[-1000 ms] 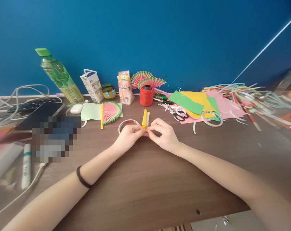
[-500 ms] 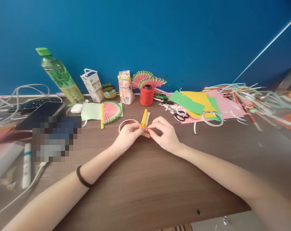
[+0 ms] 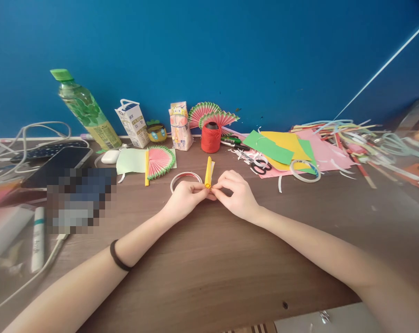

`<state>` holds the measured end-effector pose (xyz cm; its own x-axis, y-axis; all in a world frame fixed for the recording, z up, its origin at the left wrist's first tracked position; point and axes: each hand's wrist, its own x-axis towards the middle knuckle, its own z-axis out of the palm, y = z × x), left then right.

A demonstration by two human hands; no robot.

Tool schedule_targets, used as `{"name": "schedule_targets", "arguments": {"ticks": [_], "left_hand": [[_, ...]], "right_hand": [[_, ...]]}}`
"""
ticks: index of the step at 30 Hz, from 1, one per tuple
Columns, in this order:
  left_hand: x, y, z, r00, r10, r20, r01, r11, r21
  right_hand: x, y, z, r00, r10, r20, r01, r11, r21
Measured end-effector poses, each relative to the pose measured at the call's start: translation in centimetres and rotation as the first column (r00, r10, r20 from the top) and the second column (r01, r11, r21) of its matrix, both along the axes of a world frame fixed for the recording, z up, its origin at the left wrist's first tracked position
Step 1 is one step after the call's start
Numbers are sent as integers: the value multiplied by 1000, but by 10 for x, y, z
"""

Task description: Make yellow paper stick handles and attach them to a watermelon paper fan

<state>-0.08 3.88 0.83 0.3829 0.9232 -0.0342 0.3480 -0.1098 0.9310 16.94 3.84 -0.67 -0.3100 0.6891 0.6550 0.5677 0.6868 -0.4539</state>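
A small yellow paper roll stands out between my hands, its near end at my fingertips, with a pale strip along its right side. My left hand is closed on the roll's near end from the left, fingers under it. My right hand pinches at the same end from the right; its thumb and forefinger meet at the roll's lower edge. A roll of tape lies just behind my left hand. To the left, a pink-and-green pleated paper fan with a yellow stick rests on a pale green sheet.
Along the blue wall stand a green-capped bottle, a milk carton, a decorated carton and red thread. At right lie scissors, coloured paper, another tape roll and paper strips. A marker lies left.
The yellow roll has turned slightly more upright and looks narrower, with less of the pale strip showing. Both hands stay nearly in place; the left fingers have shifted a little.
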Motion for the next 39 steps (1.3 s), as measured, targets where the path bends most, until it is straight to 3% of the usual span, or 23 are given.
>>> {"name": "schedule_targets", "arguments": {"ticks": [8, 26, 35, 39], "left_hand": [[0, 0, -2, 1000, -16, 7, 16, 1000, 14], [0, 1, -1, 999, -4, 38, 5, 1000, -23], [2, -1, 10, 996, 54, 64, -48, 995, -89], [0, 1, 11, 992, 80, 102, -66, 990, -126]], "right_hand": [[-1, -1, 1, 999, 23, 33, -24, 999, 36], [0, -1, 3, 988, 76, -138, -96, 985, -142], [4, 6, 1, 976, 35, -217, -71, 985, -156], [12, 18, -4, 962, -61, -268, 6, 980, -200]]}}
